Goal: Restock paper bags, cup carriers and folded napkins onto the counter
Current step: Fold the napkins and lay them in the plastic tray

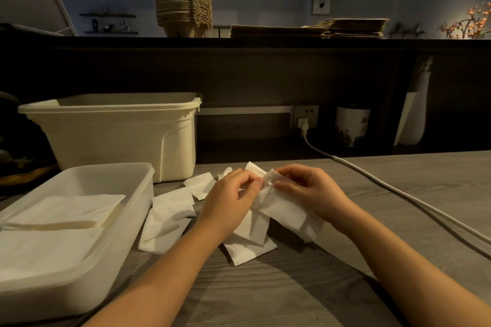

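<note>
**Bags and carriers up, napkins half done**

I see the cup carriers (pixel 183 12) and paper bags (pixel 318 30) stacked on the upper ledge (pixel 106 41), so I judge those done. My left hand (pixel 233 194) and right hand (pixel 305 188) both pinch one napkin (pixel 283 211) just above the desk (pixel 292 287). Folded napkins (pixel 66 210) fill part of the tray (pixel 144 188), and loose napkins (pixel 170 220) beside it still need folding.

Clear tray (pixel 135 210) at lower left runs off the left and bottom edges. Can't see inside the beige bin (pixel 119 141) behind it, its wall blocks that. The napkin (pixel 284 210) pinched between left hand (pixel 228 202) and right hand (pixel 310 191) covers part of the napkin pile (pixel 247 249). Dark thing (pixel 16 156) at the far left edge is mostly cut off. Framed picture (pixel 322 1) and shelf figures (pixel 109 26) up top: too small to make out.
</note>
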`<action>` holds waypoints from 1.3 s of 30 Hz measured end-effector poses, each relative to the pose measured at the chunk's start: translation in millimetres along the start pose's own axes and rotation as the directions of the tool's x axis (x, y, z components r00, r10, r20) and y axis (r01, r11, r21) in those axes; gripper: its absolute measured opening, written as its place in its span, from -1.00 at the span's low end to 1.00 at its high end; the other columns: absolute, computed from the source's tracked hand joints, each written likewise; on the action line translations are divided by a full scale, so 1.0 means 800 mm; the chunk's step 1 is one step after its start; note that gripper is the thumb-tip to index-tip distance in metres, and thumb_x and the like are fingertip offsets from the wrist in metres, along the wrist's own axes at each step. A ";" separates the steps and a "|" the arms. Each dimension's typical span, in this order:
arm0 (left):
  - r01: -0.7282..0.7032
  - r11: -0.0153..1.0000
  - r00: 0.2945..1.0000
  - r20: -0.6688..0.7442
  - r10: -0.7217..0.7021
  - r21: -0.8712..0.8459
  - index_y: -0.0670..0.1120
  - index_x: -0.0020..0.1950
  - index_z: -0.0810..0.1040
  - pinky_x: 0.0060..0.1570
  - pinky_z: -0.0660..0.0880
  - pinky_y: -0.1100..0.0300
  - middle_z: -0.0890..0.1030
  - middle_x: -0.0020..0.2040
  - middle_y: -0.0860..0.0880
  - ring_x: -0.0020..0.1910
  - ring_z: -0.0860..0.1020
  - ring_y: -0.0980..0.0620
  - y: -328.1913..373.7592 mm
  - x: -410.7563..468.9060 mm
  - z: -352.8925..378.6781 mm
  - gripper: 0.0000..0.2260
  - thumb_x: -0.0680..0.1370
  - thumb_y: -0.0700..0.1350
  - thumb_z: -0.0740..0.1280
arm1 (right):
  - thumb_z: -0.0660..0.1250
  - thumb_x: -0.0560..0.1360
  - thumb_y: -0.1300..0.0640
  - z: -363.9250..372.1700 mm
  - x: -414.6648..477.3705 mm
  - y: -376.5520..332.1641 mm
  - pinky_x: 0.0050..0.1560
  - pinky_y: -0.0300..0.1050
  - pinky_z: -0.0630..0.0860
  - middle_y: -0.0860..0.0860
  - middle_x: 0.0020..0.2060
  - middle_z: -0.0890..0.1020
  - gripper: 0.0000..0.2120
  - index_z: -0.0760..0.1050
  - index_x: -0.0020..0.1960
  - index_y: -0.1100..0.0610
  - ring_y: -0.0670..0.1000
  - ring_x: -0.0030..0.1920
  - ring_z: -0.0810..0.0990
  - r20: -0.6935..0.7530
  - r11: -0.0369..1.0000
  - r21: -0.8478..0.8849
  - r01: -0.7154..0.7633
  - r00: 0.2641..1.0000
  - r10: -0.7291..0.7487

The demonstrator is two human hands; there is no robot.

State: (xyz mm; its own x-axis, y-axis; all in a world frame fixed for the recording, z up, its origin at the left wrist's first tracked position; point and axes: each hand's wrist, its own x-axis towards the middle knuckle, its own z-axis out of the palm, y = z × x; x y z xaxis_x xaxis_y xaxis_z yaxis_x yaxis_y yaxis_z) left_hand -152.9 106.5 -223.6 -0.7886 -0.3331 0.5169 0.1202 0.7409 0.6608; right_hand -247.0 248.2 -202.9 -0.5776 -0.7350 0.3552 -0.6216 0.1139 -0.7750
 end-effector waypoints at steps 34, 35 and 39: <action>-0.002 1.000 1.000 -0.015 0.002 0.001 0.03 -0.17 0.49 -0.22 0.37 0.31 0.50 -0.19 0.08 -0.20 0.43 0.21 0.002 -0.002 0.001 -0.80 0.60 -0.01 0.15 | 0.27 0.52 0.14 -0.004 0.001 -0.001 0.03 -0.14 0.52 -0.04 -0.03 0.56 -0.78 0.51 -0.09 -0.21 -0.07 0.00 0.53 0.061 0.993 -0.071 0.100 0.994 -0.095; 0.002 0.999 1.000 -0.017 -0.002 -0.033 0.07 -0.19 0.47 -0.25 0.35 0.38 0.48 -0.21 0.11 -0.22 0.44 0.24 0.003 -0.002 0.000 -0.81 0.60 -0.01 0.16 | 0.26 0.52 0.13 -0.004 0.000 -0.002 0.05 -0.11 0.52 -0.04 -0.02 0.56 -0.79 0.52 -0.08 -0.20 -0.07 0.01 0.53 0.069 0.994 -0.050 0.093 0.994 -0.089; 0.020 0.992 1.000 0.012 -0.018 -0.124 0.11 -0.20 0.47 -0.24 0.34 0.53 0.50 -0.20 0.14 -0.21 0.42 0.39 0.006 -0.001 -0.002 -0.82 0.58 -0.05 0.19 | 0.23 0.54 0.11 -0.005 -0.003 -0.003 -0.04 -0.21 0.54 -0.09 -0.06 0.55 -0.82 0.53 -0.09 -0.15 -0.13 -0.04 0.54 0.072 0.998 0.038 0.047 0.996 -0.049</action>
State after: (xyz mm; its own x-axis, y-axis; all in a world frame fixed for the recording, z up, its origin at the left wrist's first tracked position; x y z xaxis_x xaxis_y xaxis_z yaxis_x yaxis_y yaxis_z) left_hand -150.6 109.3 -220.3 -0.7980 -0.3393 0.4980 0.1787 0.6560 0.7333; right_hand -246.6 252.3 -199.4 -0.5066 -0.7859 0.3546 -0.6273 0.0539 -0.7769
